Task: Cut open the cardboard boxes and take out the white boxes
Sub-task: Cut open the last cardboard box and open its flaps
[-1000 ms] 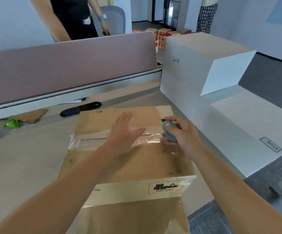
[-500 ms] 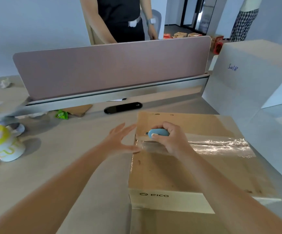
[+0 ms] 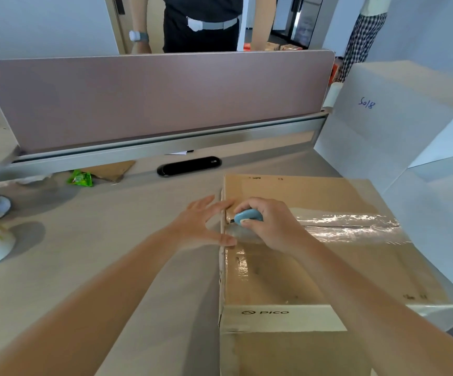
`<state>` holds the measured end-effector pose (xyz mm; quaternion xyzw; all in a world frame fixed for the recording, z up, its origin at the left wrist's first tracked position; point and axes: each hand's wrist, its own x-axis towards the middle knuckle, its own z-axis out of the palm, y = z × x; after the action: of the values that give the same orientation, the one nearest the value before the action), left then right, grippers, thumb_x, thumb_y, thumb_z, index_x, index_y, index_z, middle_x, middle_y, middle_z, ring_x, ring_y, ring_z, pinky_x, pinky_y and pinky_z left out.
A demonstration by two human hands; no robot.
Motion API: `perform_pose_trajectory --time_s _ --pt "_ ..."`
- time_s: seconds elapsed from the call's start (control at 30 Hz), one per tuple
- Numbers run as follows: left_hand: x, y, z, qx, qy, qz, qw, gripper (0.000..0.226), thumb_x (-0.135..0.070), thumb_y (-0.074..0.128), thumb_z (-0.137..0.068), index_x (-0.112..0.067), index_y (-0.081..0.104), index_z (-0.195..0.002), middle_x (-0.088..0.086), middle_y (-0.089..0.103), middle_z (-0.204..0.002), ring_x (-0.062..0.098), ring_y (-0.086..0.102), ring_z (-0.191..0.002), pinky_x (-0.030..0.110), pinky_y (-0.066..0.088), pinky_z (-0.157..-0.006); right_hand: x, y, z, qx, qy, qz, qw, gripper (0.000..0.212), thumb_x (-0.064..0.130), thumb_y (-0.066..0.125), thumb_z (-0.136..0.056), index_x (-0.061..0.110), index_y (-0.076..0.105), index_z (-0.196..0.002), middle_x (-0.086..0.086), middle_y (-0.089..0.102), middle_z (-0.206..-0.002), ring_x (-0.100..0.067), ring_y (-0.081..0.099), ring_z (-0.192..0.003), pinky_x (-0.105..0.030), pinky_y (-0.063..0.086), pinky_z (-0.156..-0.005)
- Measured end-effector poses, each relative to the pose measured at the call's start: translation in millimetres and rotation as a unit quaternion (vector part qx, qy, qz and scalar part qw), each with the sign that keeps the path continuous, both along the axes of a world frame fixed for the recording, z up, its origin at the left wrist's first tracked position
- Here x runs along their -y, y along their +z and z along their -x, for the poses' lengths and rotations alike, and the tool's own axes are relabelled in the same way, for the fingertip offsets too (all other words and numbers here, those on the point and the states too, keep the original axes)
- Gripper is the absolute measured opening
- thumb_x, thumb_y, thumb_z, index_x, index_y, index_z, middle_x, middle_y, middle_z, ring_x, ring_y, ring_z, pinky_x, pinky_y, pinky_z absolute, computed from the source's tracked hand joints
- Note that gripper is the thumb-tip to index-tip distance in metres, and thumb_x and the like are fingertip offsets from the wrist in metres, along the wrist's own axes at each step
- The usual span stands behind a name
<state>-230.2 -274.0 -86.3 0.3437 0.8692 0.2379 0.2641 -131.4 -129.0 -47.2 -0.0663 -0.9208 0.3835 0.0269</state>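
One carton [image 3: 315, 253] sits at the bench's [image 3: 84, 253] right edge, tape [image 3: 350, 226] intact. Right hand [image 3: 271, 226] grips a blue cutter [image 3: 248, 216] at the tape's left end. Left hand [image 3: 201, 226], fingers straight and spread, braces the carton's left edge. White boxes [image 3: 382, 126] stand just right.

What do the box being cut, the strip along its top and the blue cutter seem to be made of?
Box: brown cardboard, matte, fibrous torn left edge.
Strip: clear plastic packing tape, glossy, wrinkled glare.
Cutter, gripped by the right hand: smooth light-blue shell, probably plastic; blade barely visible.
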Motion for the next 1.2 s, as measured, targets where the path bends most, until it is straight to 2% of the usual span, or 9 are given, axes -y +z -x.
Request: perform_pose_trajectory --time_s 0.3,0.37,0.5,0.57,0.7,0.8,0.93,1.07,1.2 --pt "1 2 -2 0.025 0.007 -0.032 0.999 0.087 -0.045 0.07 -0.074 -0.049 0.015 -0.141 -0.001 0.006 -0.157 0.016 -0.003 -0.144 0.042 0.009 -0.113 6 5 5 0.02 0.019 -0.033 0.999 0.019 0.007 0.054 -0.088 0.014 0.064 -0.103 0.003 0.057 -0.092 -0.007 0.048 -0.075 -0.008 0.034 -0.062" --pt "1 4 -3 0.026 0.006 -0.034 0.999 0.085 -0.043 0.071 -0.075 -0.049 0.016 -0.141 0.0 0.007 -0.156 0.016 -0.003 -0.144 0.042 0.009 -0.113 9 7 7 0.035 0.031 -0.072 0.996 0.023 0.006 0.051 -0.089 0.014 0.062 -0.107 0.002 0.056 -0.097 -0.012 0.046 -0.082 -0.019 0.035 -0.067" --pt "2 7 -4 0.023 -0.001 -0.028 0.999 0.083 -0.044 0.07 -0.076 -0.05 0.017 -0.139 0.0 0.006 -0.156 0.017 -0.003 -0.144 0.044 0.009 -0.113 11 12 12 0.069 0.047 -0.121 0.989 0.025 0.006 0.048 -0.09 0.015 0.059 -0.11 -0.003 0.058 -0.116 -0.019 0.049 -0.097 -0.028 0.039 -0.084" --pt "3 8 -4 0.021 -0.005 -0.021 1.0 0.084 -0.046 0.069 -0.076 -0.049 0.016 -0.141 -0.001 0.006 -0.157 0.018 -0.003 -0.144 0.045 0.009 -0.113 9 15 12 0.085 0.057 -0.146 0.984 0.026 0.006 0.048 -0.089 0.016 0.059 -0.111 -0.005 0.058 -0.118 -0.021 0.051 -0.104 -0.031 0.04 -0.087" --pt "2 9 -4 0.022 -0.01 -0.014 1.0 0.087 -0.048 0.069 -0.075 -0.049 0.013 -0.142 -0.001 0.004 -0.157 0.018 -0.004 -0.143 0.046 0.008 -0.113 8 21 10 0.095 0.077 -0.187 0.975 0.026 0.007 0.05 -0.089 0.016 0.059 -0.112 -0.004 0.057 -0.12 -0.021 0.051 -0.108 -0.027 0.038 -0.087" --pt "3 8 -3 0.026 -0.009 -0.009 1.0 0.089 -0.05 0.068 -0.074 -0.048 0.011 -0.142 -0.001 0.004 -0.157 0.018 -0.005 -0.143 0.047 0.008 -0.113 5 25 8 0.092 0.086 -0.213 0.969 0.026 0.009 0.05 -0.09 0.014 0.056 -0.115 -0.002 0.055 -0.122 -0.02 0.05 -0.11 -0.021 0.032 -0.081" --pt "3 7 -1 0.02 -0.01 0.001 1.0 0.091 -0.056 0.067 -0.07 -0.051 0.01 -0.141 -0.002 0.003 -0.157 0.018 -0.004 -0.144 0.047 0.009 -0.113 -7 24 1 0.112 0.07 -0.256 0.958 0.026 0.006 0.047 -0.09 0.012 0.055 -0.114 -0.003 0.055 -0.12 -0.022 0.05 -0.109 -0.024 0.034 -0.083" --pt "2 9 0 0.03 -0.013 0.006 0.999 0.102 -0.069 0.061 -0.051 -0.055 0.01 -0.139 -0.002 0.005 -0.157 0.018 -0.002 -0.144 0.05 0.01 -0.114 -34 21 -11 0.128 0.029 -0.232 0.964 0.023 0.004 0.047 -0.088 0.013 0.059 -0.106 -0.004 0.056 -0.112 -0.02 0.048 -0.095 -0.026 0.036 -0.078" --pt "-7 22 -4 0.008 -0.007 0.037 0.999 0.103 -0.052 0.076 -0.064 -0.04 0.013 -0.145 -0.002 -0.002 -0.157 0.019 -0.005 -0.144 0.048 0.008 -0.114 -46 16 -20 0.078 0.0 -0.167 0.983 0.025 0.005 0.054 -0.086 0.015 0.058 -0.109 0.0 0.053 -0.103 -0.017 0.047 -0.089 -0.023 0.033 -0.072"
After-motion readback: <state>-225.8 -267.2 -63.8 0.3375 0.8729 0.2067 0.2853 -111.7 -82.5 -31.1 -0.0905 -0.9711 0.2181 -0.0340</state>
